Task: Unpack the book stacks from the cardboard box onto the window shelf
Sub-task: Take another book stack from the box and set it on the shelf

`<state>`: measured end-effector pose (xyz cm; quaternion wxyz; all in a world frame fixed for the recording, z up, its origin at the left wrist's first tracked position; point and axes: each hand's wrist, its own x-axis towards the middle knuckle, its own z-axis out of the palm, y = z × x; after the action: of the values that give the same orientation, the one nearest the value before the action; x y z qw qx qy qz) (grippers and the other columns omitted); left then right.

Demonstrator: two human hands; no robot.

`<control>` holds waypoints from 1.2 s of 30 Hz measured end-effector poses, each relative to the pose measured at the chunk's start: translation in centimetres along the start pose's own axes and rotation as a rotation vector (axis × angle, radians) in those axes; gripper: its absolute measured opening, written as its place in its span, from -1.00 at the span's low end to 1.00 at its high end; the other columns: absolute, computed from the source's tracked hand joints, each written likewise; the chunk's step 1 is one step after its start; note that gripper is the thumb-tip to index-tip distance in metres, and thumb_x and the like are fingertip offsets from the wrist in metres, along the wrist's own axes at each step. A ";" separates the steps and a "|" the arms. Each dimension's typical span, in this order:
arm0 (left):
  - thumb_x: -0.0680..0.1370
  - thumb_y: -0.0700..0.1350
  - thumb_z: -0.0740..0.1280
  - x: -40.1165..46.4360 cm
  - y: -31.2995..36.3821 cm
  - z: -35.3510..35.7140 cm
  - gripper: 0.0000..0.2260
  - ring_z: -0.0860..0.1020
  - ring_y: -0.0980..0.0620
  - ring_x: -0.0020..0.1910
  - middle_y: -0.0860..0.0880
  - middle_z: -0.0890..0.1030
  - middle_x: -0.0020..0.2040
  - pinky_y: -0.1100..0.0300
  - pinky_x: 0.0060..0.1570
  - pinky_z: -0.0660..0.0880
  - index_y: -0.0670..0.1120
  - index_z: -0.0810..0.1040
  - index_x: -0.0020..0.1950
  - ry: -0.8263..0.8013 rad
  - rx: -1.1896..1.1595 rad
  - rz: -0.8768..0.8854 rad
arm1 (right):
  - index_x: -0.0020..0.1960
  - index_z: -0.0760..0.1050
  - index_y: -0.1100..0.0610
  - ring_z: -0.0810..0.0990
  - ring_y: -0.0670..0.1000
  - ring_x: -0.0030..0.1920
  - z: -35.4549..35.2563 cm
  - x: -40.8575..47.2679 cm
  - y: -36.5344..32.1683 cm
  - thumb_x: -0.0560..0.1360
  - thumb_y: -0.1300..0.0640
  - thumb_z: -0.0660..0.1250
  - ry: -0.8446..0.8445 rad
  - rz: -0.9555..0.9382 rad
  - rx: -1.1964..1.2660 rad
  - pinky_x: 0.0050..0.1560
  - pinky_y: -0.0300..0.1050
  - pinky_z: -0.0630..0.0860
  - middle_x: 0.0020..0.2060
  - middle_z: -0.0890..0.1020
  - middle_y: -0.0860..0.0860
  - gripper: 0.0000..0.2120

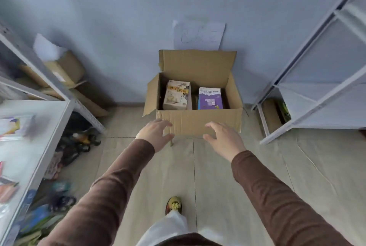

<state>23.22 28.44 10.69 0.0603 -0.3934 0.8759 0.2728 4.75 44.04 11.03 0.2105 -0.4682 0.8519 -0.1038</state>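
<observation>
- Head view, looking forward and down: an open cardboard box (199, 120) sits on the tiled floor (257, 166) against a pale blue wall (118, 17), its back flap standing upright against the wall and its left flap swung outward.
- A sheet of paper (199, 34) with faint writing hangs on the wall just above the box.
- Inside the box are two book stacks side by side: a cream-covered stack (176, 95) on the left and a purple-covered stack (210, 98) on the right, which sits lower. Both lie flat with their long axis running from the person toward the wall.
- The left hand (154, 132) and right hand (223, 138) reach forward in front of the box's near wall, fingers spread and relaxed, holding nothing. Brown sleeves cover both arms.
- Left side: a white metal shelf (29, 126) carries blurred colourful items; beneath it lie toys and books, and behind it more cardboard boxes (65, 69) stand against the wall.
- Right side: a white metal rack (316, 67) stands well apart from the box, with a flat cardboard piece (271, 114) leaning at its base.
- The floor between person and box is bare; one yellow shoe (173, 205) shows below.
</observation>
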 end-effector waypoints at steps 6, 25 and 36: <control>0.60 0.07 0.31 11.2 3.7 0.1 -0.59 0.47 -0.05 0.37 -0.02 0.48 0.44 0.00 0.33 0.42 0.03 0.46 0.44 -0.067 -0.028 0.018 | 0.42 0.46 0.05 0.50 0.09 0.36 -1.9 8.3 4.9 0.63 -0.04 0.29 -0.019 0.075 0.039 0.30 -0.01 0.45 0.36 0.56 0.02 -0.60; 0.60 0.00 0.35 39.7 9.2 10.0 -0.46 0.44 -0.09 0.41 -0.10 0.42 0.49 -0.01 0.32 0.44 -0.03 0.29 0.55 -0.226 -0.255 -0.372 | 0.50 0.34 0.08 0.50 0.10 0.35 1.0 35.4 21.7 0.63 -0.04 0.31 -0.256 0.284 0.228 0.26 -0.01 0.51 0.39 0.49 0.09 -0.51; 0.60 0.05 0.35 48.9 4.9 19.2 -0.38 0.56 -0.09 0.20 -0.14 0.48 0.44 0.03 0.15 0.55 -0.13 0.23 0.57 -0.356 -0.673 -0.682 | 0.53 0.31 0.17 0.56 0.14 0.34 11.1 43.2 27.1 0.59 -0.04 0.39 -0.331 0.785 0.703 0.29 0.05 0.54 0.44 0.51 0.11 -0.40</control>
<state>-15.83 9.14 -19.07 0.1643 -0.6017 0.5376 0.5673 -31.06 22.57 -20.24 0.5083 -0.0269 0.8320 -0.2208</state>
